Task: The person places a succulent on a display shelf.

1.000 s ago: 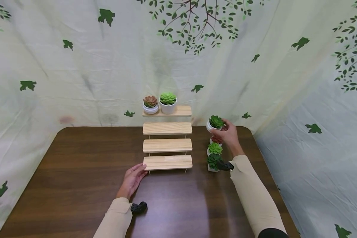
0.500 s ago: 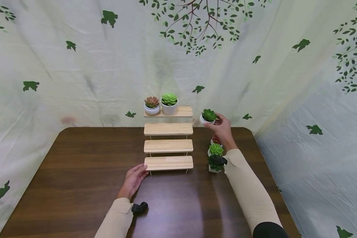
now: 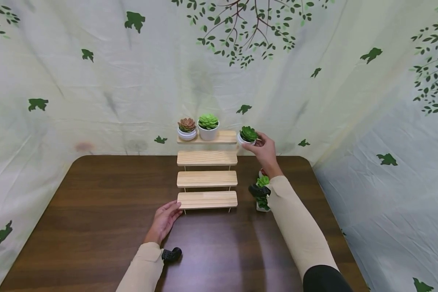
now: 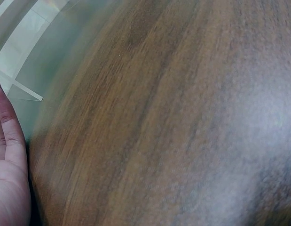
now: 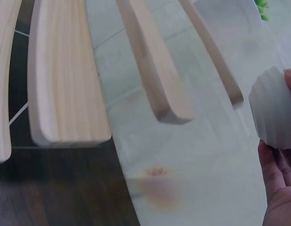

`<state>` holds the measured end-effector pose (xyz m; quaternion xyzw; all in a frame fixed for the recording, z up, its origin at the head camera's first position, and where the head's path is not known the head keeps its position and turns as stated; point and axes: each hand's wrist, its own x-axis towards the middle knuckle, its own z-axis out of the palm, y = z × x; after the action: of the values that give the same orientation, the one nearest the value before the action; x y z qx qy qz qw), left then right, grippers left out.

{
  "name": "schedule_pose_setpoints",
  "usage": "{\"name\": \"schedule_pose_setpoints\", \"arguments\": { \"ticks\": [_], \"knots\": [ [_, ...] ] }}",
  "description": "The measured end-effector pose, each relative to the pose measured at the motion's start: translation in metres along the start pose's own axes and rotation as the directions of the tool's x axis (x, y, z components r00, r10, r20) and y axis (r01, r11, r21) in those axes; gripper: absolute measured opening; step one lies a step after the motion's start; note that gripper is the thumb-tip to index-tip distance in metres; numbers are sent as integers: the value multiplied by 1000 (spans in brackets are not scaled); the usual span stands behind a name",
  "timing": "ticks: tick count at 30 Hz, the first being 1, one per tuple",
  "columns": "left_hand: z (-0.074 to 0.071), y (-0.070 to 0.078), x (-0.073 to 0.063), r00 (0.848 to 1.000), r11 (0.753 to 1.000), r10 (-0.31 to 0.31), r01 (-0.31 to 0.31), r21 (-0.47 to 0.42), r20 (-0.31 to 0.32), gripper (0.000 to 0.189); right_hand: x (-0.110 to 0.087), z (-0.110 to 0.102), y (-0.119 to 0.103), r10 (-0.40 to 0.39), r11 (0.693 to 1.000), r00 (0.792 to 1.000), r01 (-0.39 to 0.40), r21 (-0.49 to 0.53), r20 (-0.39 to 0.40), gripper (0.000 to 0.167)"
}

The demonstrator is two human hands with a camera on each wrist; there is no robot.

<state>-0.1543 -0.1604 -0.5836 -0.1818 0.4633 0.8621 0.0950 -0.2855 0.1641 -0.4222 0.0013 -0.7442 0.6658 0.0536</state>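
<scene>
A tiered wooden display stand (image 3: 207, 179) of several pale shelves stands on the brown table. My left hand (image 3: 163, 220) grips the front left corner of its lowest shelf; in the left wrist view only the edge of that hand (image 4: 9, 165) shows. My right hand (image 3: 265, 151) holds a dark green potted succulent (image 3: 248, 134) by its white pot (image 5: 273, 110), in the air beside the top shelf's right end. On the top shelf sit a reddish-brown succulent (image 3: 187, 125) at the left and a bright green succulent (image 3: 208, 122) next to it.
Right of the stand, more potted succulents stand in a row on the table (image 3: 95, 211): a light green succulent (image 3: 263, 181), a dark green succulent (image 3: 263, 202) and a reddish one, partly hidden by my right arm. A white leaf-printed curtain (image 3: 138, 81) hangs behind.
My right hand has carried the dark green succulent left and upward, from above the row of pots to the top shelf's right end. My left hand has stayed on the lowest shelf.
</scene>
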Motion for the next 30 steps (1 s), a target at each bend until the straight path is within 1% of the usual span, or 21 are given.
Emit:
{"name": "schedule_pose_setpoints", "arguments": {
  "ticks": [3, 7, 12, 15, 19, 23, 30],
  "knots": [
    [-1, 0, 0, 1000, 1000, -2, 2, 1, -3, 18, 4, 6, -3, -1, 999, 1000, 1, 35, 7, 61],
    [-1, -1, 1, 1000, 1000, 9, -9, 1, -2, 19, 10, 13, -5, -4, 999, 1000, 3, 51, 15, 60],
    [0, -1, 2, 1000, 1000, 19, -19, 6, 16, 19, 18, 19, -7, -10, 1000, 1000, 10, -6, 3, 61],
    [0, -1, 4, 1000, 1000, 10, -10, -6, 16, 20, 22, 23, -10, -23, 998, 1000, 24, -50, 7, 62],
    [-1, 0, 5, 1000, 1000, -3, 3, -10, 8, 20, 25, 29, -12, -39, 996, 999, 41, -82, 23, 64],
    [-3, 1, 4, 1000, 1000, -11, 11, -8, 10, 20, 27, 35, -12, -46, 994, 999, 48, -98, 18, 66],
    [-3, 0, 2, 1000, 1000, -17, 17, -15, 3, 21, 29, 44, -10, -56, 992, 998, 59, -108, 27, 62]
  ]
}}
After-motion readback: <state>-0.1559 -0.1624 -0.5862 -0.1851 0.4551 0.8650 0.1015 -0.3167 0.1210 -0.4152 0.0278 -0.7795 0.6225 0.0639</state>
